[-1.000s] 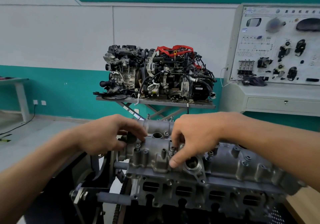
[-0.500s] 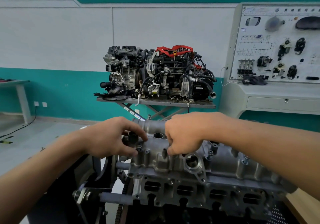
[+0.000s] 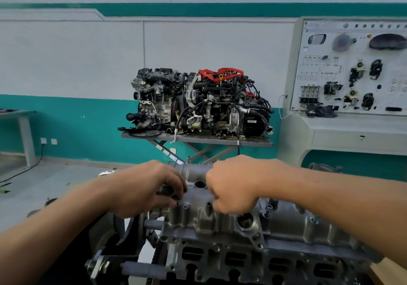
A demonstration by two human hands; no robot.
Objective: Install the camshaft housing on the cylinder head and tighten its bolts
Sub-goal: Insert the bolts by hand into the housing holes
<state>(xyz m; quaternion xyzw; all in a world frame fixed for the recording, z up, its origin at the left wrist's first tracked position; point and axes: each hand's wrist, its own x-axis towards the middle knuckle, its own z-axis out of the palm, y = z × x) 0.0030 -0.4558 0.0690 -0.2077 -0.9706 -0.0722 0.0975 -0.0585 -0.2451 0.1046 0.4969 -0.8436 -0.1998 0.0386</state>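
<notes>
The grey cast camshaft housing [image 3: 198, 218] sits on the cylinder head [image 3: 220, 256] at the bottom centre, on an engine stand. My left hand [image 3: 145, 187] is at the housing's left end, its fingertips curled round a small bolt near the edge. My right hand [image 3: 233, 187] hovers over the housing's middle, fingers curled downward and pinching a bolt that the knuckles hide. A round plug hole [image 3: 200, 184] shows between my hands. A loose-standing bolt [image 3: 267, 209] sticks up just right of my right hand.
A complete engine [image 3: 198, 99] with red straps rests on a grey lift table [image 3: 198, 139] straight ahead. On the right stands a white training panel [image 3: 352, 68] with mounted parts. The black engine stand bracket [image 3: 110, 262] is at the lower left. A white table leg [image 3: 26, 137] stands far left.
My right hand has moved left, from beside the large round bore to a bolt nearer the housing's middle, and curled tighter. My left hand has stayed at the left end.
</notes>
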